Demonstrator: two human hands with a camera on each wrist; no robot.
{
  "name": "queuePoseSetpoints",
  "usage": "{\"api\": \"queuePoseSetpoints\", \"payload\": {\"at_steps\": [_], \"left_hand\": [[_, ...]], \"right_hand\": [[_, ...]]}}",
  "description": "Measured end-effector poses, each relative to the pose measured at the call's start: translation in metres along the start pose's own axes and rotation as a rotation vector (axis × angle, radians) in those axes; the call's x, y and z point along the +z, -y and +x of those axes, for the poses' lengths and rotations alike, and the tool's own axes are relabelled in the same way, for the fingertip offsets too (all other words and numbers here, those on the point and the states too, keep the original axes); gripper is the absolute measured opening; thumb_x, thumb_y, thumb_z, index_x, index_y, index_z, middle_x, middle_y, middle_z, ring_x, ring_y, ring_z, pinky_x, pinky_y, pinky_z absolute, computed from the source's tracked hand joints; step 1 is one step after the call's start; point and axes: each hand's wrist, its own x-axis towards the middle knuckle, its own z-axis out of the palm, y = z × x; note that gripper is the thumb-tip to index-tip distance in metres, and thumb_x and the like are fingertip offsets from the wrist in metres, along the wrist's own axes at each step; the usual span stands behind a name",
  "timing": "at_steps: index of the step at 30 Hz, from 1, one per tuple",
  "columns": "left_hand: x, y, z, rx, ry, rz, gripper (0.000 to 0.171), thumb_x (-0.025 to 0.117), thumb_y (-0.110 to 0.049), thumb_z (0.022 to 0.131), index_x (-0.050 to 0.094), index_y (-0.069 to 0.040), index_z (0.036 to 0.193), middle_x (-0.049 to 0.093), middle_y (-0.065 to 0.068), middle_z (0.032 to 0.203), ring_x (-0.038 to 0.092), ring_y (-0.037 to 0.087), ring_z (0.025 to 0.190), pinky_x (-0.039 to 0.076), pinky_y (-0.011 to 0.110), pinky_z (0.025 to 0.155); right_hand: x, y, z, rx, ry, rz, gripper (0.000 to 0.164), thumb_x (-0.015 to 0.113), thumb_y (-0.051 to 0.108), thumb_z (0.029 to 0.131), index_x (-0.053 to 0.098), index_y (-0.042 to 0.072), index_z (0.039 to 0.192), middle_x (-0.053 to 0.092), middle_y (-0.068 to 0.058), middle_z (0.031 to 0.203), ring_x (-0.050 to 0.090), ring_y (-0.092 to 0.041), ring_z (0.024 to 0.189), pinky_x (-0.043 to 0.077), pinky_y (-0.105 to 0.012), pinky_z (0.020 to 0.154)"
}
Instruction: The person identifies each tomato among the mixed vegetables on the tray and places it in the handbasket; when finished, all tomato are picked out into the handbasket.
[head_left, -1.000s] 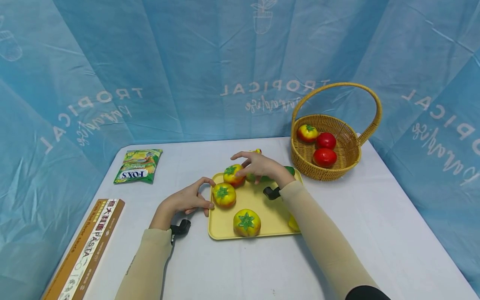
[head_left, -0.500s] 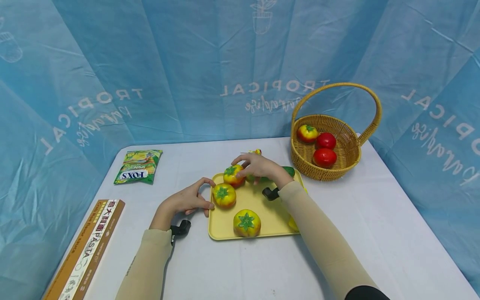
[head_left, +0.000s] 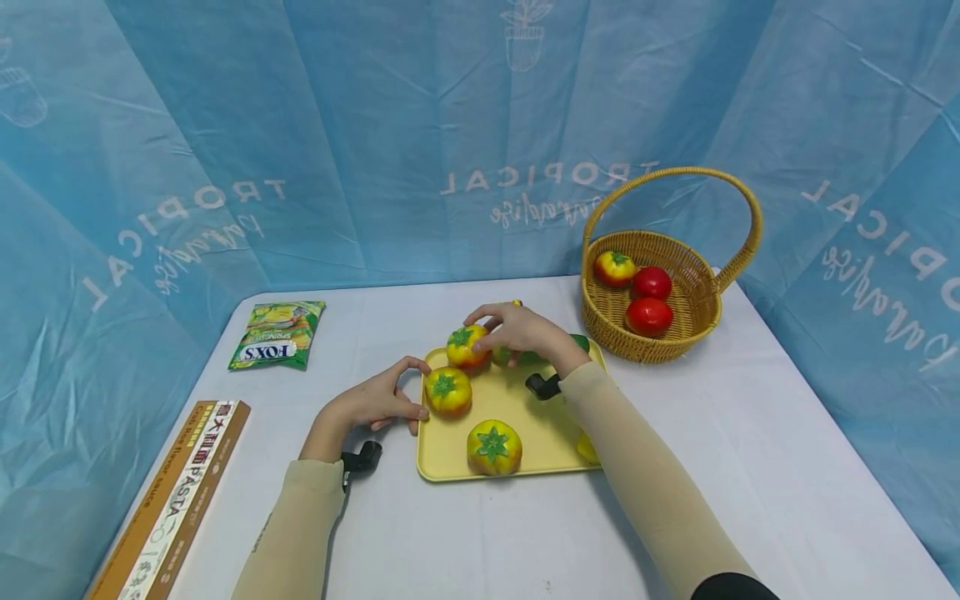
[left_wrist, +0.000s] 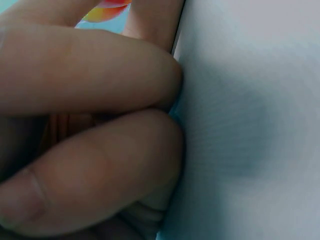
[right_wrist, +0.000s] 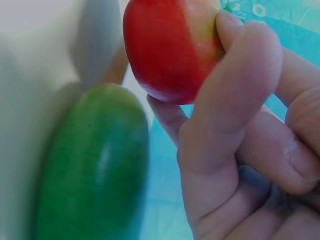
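Observation:
On the yellow tray (head_left: 540, 450), my right hand (head_left: 517, 332) pinches a yellow-red toy tomato (head_left: 463, 347) near the back left corner. The right wrist view shows the red side of this tomato (right_wrist: 162, 45) between my fingers. A green cucumber-like piece (right_wrist: 95, 165) lies close beside that hand, mostly hidden under it in the head view. My left hand (head_left: 377, 397) holds the tray's left rim, index finger and thumb spread along it. Just inside that rim sits a second toy tomato (head_left: 448, 392), and a third toy tomato (head_left: 493, 447) rests near the front edge.
A wicker basket (head_left: 622, 337) with a tall handle stands at the back right, holding a yellow-red fruit (head_left: 615, 268) and two red ones. A yellow piece (head_left: 587, 448) shows partly behind my right forearm. At left lie a green Fox's packet (head_left: 277, 333) and a long pasta box (head_left: 172, 500).
The pinched toy tomato sits very slightly higher than before, with my right hand almost in the same place. My left hand and the tray have stayed put.

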Motion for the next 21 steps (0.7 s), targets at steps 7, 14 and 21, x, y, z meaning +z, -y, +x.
{"api": "queuePoseSetpoints", "payload": {"at_steps": [7,14,21], "left_hand": [[0.001,-0.002,-0.001,-0.004,-0.015,0.006,0.074,0.082,-0.032,0.094,0.035,-0.022,0.150,0.080,0.008,0.079,0.035,0.011,0.039,0.036,0.023,0.044],[0.001,0.000,0.000,0.019,-0.004,-0.019,0.073,0.082,-0.028,0.094,0.035,-0.020,0.149,0.079,0.009,0.078,0.035,0.010,0.038,0.036,0.023,0.043],[0.001,0.001,0.000,0.018,-0.006,-0.020,0.074,0.083,-0.028,0.093,0.035,-0.021,0.149,0.080,0.009,0.078,0.035,0.011,0.038,0.036,0.023,0.043]], "right_hand": [[-0.012,0.012,-0.014,-0.031,-0.060,-0.017,0.045,0.079,0.031,0.097,0.065,0.030,0.139,0.057,-0.016,0.150,0.067,-0.040,0.116,0.062,-0.051,0.066],[-0.031,0.016,-0.040,-0.080,-0.113,0.033,0.046,0.079,0.032,0.097,0.063,0.030,0.141,0.055,-0.014,0.151,0.065,-0.051,0.096,0.061,-0.053,0.062],[-0.052,0.010,-0.075,-0.083,-0.203,0.070,0.049,0.078,0.036,0.097,0.061,0.032,0.143,0.054,-0.010,0.153,0.065,-0.040,0.101,0.062,-0.047,0.060]]}}
